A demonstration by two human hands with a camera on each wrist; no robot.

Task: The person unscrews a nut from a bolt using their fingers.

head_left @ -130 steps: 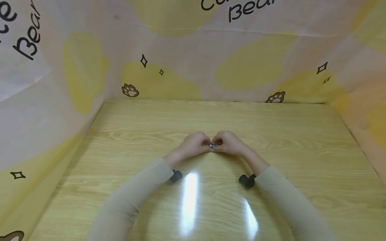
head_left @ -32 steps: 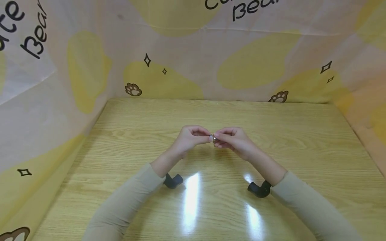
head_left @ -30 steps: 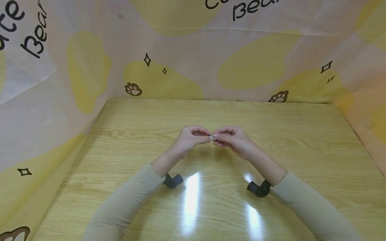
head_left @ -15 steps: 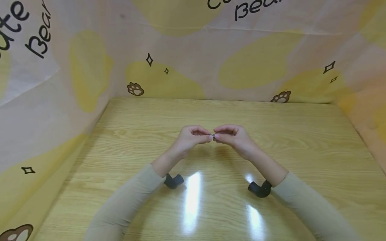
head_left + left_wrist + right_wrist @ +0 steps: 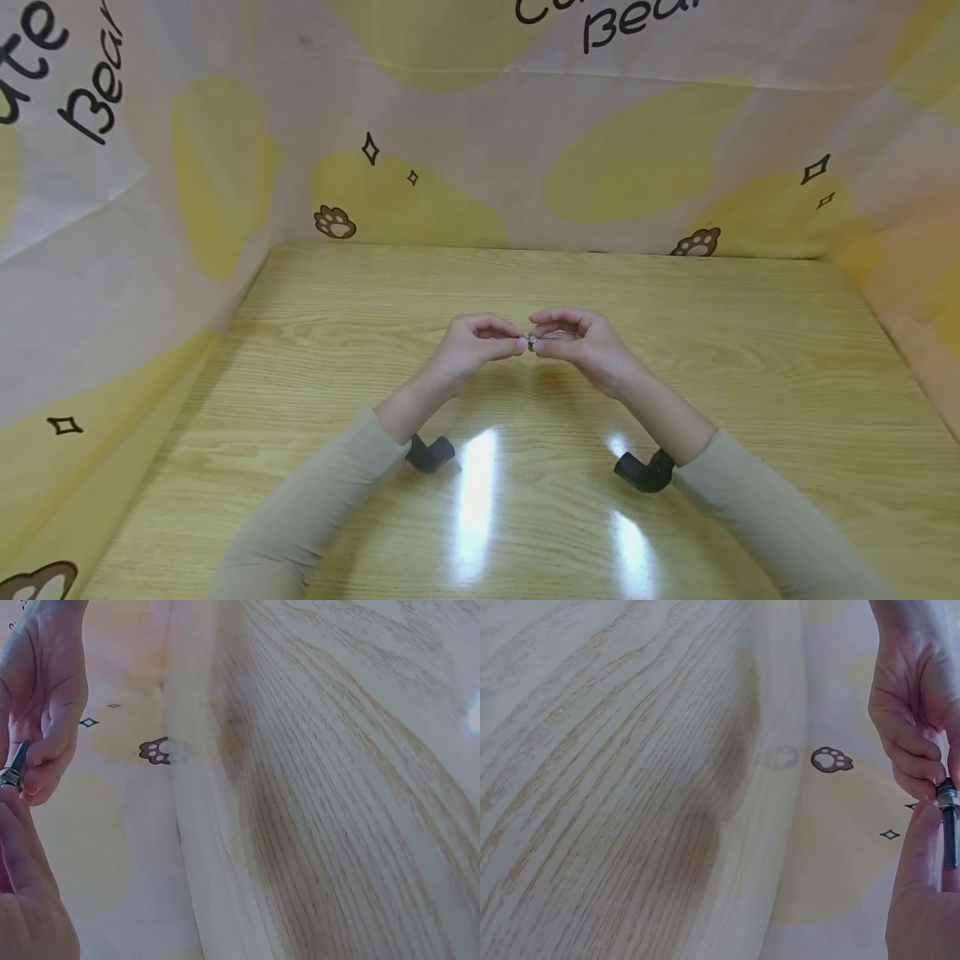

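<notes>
In the head view both hands meet above the middle of the table. My left hand [image 5: 476,350] pinches the head end of a small dark metal bolt [image 5: 950,840] between thumb and fingertips. A shiny nut [image 5: 948,797] sits around the bolt close to the head end. From there the threaded shaft runs toward my right palm, and it shows as a thin line in the head view. My right hand [image 5: 581,342] has its thumb and fingertips at the nut, with the index finger arched over the shaft. The left fingers hide the bolt's head.
The wooden tabletop [image 5: 360,292] runs back to a patterned cloth wall [image 5: 450,125], with more cloth at the left and right sides. Black curved wrist mounts [image 5: 645,472] stick out below both sleeves. Bright light reflections lie on the front of the table.
Since the oldest frame, both hands have moved slightly farther from the body. In the last second the right fingers shift at the nut, the index finger lifts slightly, and the shaft comes into view.
</notes>
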